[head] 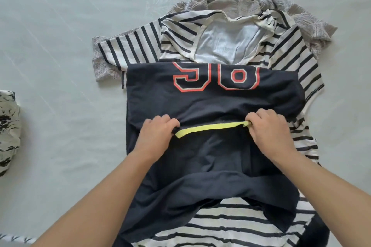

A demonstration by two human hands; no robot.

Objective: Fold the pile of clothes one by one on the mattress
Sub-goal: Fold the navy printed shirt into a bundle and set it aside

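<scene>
Left hand (155, 133), right hand (268, 127), both gripping navy shirt (210, 98) collar

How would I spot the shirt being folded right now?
Find the pile of clothes in the middle of the pale mattress. On top, over a striped shirt, lies the dark navy shirt that both hands grip. Only it has orange-outlined numbers and a yellow-green neckband.
</scene>
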